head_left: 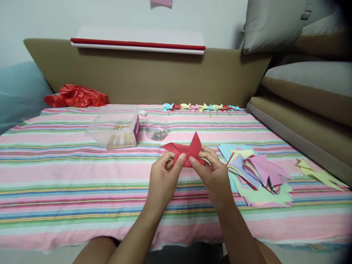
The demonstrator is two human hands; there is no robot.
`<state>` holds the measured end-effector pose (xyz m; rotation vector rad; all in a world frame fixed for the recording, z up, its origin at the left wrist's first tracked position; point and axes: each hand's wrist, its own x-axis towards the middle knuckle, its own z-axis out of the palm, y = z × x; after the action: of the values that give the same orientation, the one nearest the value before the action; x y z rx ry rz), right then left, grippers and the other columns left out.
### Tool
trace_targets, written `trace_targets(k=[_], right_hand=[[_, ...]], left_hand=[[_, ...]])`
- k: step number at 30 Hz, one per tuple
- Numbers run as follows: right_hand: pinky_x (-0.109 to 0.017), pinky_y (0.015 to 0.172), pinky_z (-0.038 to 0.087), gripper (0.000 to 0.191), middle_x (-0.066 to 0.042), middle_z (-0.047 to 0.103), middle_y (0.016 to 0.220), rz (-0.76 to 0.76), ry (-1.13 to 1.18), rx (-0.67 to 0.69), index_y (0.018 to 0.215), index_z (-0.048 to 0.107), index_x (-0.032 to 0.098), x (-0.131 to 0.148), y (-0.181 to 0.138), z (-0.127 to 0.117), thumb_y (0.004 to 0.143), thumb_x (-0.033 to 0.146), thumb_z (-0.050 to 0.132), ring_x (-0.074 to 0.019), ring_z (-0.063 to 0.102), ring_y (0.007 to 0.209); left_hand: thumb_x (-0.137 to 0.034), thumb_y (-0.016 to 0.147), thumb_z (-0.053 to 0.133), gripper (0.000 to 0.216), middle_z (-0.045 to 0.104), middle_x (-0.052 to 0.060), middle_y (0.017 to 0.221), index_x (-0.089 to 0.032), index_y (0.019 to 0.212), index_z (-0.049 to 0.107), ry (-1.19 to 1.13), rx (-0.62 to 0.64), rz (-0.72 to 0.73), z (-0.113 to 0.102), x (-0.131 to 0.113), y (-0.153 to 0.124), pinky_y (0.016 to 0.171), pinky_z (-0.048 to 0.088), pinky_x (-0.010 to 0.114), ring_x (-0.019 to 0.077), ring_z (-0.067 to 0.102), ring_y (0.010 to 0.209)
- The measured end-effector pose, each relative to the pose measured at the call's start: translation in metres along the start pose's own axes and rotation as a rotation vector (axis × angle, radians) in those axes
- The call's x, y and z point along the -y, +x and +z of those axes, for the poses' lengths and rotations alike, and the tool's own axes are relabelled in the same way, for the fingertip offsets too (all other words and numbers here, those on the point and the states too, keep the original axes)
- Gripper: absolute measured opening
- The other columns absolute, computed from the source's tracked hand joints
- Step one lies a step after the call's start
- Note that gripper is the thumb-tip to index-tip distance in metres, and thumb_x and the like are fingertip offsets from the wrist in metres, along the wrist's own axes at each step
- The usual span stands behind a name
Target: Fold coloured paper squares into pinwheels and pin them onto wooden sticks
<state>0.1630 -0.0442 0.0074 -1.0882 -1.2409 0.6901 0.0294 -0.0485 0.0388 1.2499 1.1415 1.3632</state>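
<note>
Head view: we grasped a piece of red paper (189, 148) near the middle, above the striped cloth (96, 192). Our left hand (164, 176) pinched it at about 8 o'clock, the thumb on its near face and the fingers (166, 158) curled behind. Our right hand (216, 174) pinched it at about 4 o'clock in much the same way. One pointed tip of the paper, marked with small pale dots, stood up toward 1 o'clock, and another reached toward 10 o'clock.

Taking the red paper as the dial's centre, we had a round clear tub (150, 128) of small metal pieces (159, 135) at 10 o'clock. A clear box (110, 121) holding thin sticks (128, 139) stood between 9 and 10, left of the tub. Toward 12 and 1 o'clock, well apart from our hands, lay a row of pinwheels (203, 107). A loose stack of coloured paper (257, 170) lay between 3 and 4 o'clock, just beside our right hand, with yellow paper pieces (316, 173) farther out.
</note>
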Motion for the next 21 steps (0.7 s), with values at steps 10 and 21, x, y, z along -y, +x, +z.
trace_targets(k=[10, 21], right_hand=[[-0.044, 0.103, 0.052, 0.015, -0.009, 0.059, 0.131, 0.075, 0.015, 0.074, 0.098, 0.078, 0.025, 0.008, -0.002, 0.0, 0.086, 0.032, 0.071, -0.0277, 0.059, 0.124], [-0.029, 0.051, 0.045, 0.041, 0.0, 0.058, 0.062, 0.418, 0.138, -0.113, 0.063, 0.062, 0.02, -0.019, -0.004, -0.006, 0.078, 0.055, 0.076, -0.0166, 0.053, 0.055]], left_hand=[[-0.037, 0.092, 0.065, 0.04, 0.036, -0.005, 0.06, -0.021, 0.063, 0.041, 0.256, 0.0, 0.166, -0.002, 0.005, -0.002, 0.056, 0.025, 0.027, 0.0125, 0.033, 0.057], [-0.043, 0.094, 0.059, 0.038, 0.044, -0.002, 0.064, -0.021, 0.066, 0.047, 0.039, 0.091, 0.007, -0.017, 0.001, 0.0, 0.06, 0.03, 0.029, 0.0148, 0.036, 0.062]])
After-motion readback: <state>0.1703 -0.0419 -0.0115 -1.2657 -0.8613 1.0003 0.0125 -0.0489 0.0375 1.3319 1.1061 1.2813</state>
